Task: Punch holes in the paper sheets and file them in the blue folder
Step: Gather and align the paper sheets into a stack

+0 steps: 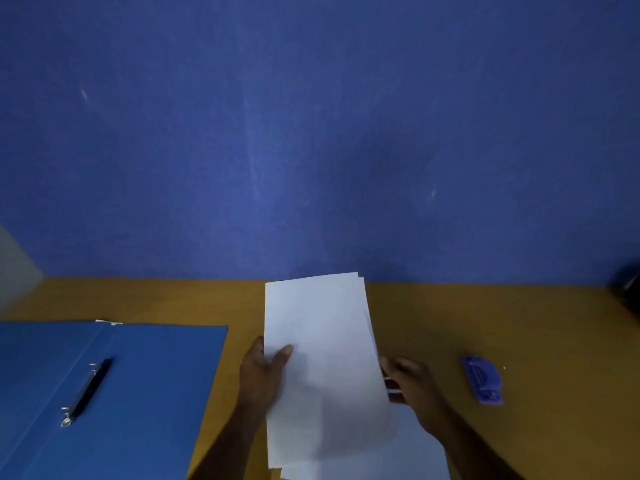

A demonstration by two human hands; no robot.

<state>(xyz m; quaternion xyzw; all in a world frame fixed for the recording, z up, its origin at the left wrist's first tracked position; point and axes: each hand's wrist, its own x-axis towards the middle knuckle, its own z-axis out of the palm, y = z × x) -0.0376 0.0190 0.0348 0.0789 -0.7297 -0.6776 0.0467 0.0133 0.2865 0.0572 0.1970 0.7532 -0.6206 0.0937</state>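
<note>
Sheets of paper sit between our hands: left hand pinching the left edge, right hand gripping the right. Blue folder lies open far left, hole punch right.

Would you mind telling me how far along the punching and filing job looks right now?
Done: the blue folder lies open, its ring clip empty. In hand: the left hand and right hand hold the paper sheets above the desk. Left: the hole punch sits apart, so punching and filing remain.
</note>
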